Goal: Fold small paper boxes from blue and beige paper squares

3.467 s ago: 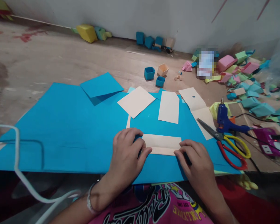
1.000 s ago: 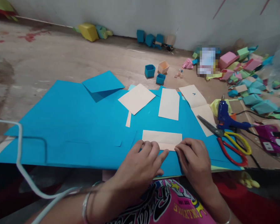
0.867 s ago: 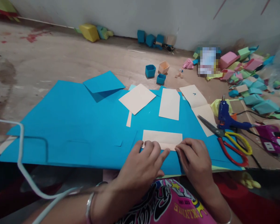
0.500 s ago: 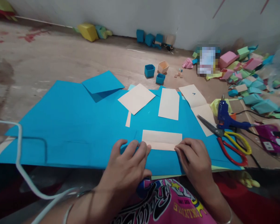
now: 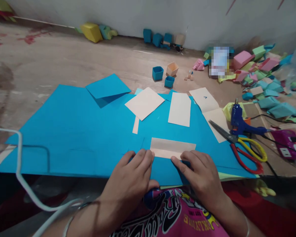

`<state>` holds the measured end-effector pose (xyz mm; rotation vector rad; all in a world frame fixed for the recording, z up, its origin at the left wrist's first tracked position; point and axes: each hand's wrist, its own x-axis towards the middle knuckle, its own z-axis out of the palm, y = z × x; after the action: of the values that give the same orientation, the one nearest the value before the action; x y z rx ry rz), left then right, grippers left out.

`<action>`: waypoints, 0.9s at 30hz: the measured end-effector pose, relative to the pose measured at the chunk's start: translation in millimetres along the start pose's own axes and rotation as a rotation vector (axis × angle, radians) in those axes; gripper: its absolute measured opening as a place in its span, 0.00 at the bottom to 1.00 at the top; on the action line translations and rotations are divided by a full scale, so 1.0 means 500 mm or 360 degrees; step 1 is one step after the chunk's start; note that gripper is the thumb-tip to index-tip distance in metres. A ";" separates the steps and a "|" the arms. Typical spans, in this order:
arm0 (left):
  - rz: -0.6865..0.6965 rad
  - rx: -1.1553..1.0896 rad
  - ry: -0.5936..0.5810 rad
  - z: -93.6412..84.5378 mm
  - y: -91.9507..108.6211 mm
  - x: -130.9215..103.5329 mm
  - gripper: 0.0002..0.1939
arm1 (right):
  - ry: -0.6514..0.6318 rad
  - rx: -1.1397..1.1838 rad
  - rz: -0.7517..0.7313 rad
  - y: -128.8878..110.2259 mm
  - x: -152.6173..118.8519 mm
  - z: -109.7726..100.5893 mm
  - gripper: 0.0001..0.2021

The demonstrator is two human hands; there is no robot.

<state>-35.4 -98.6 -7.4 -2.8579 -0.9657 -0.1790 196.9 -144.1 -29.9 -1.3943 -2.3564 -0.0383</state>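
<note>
On the large blue paper (image 5: 64,121), close to its near edge, lies a strip of pale paper (image 5: 170,146) with a crease running lengthwise and a narrow band along its six o'clock side. Sharpening that crease looks to be the step in hand. The left hand (image 5: 133,172) has its fingers half curled, tips resting at the strip's nine o'clock end, the thumb parted from them and nothing pinched. The right hand (image 5: 201,174), toward four o'clock, has its fingers bent over the strip and the thumb a small gap apart at the near edge; it seems to press rather than grip. The next move appears to call for pinning the left end and running even pressure along the fold, so that the band stays straight. From the strip, a pale square (image 5: 144,103) lies at eleven o'clock, a pale card (image 5: 179,110) at twelve, a creased sheet (image 5: 208,107) at one, the glue gun (image 5: 238,121) at two and the scissors (image 5: 233,141) near three. Beyond, around twelve, small paper boxes (image 5: 158,74) stand on the surface (image 5: 64,59).
</note>
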 end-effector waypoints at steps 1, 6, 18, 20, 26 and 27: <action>-0.0019 -0.0001 -0.0010 -0.002 0.001 0.001 0.29 | 0.0006 -0.0002 -0.0009 0.003 -0.001 -0.004 0.15; -0.0065 -0.0015 -0.0075 -0.006 0.002 0.006 0.28 | -0.0056 -0.0102 0.0012 0.034 -0.031 -0.031 0.15; -0.0060 -0.0005 -0.0158 -0.011 0.014 0.013 0.30 | 0.0014 -0.0157 -0.0019 0.013 -0.016 -0.042 0.16; -0.0059 0.0017 -0.0187 -0.012 0.017 0.021 0.30 | -0.0023 -0.0044 -0.0087 -0.004 0.015 -0.020 0.15; -0.0106 -0.0051 -0.0247 -0.014 0.014 0.027 0.30 | -0.0047 -0.0017 -0.0128 0.008 0.006 -0.005 0.14; -0.0111 -0.0063 -0.0241 -0.014 0.013 0.026 0.31 | -0.0066 -0.0044 -0.0095 0.017 -0.009 -0.012 0.14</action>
<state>-21.6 -96.8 0.9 -2.9107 -1.1018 0.0127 208.3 -145.0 -27.3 -1.3495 -2.4404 -0.0594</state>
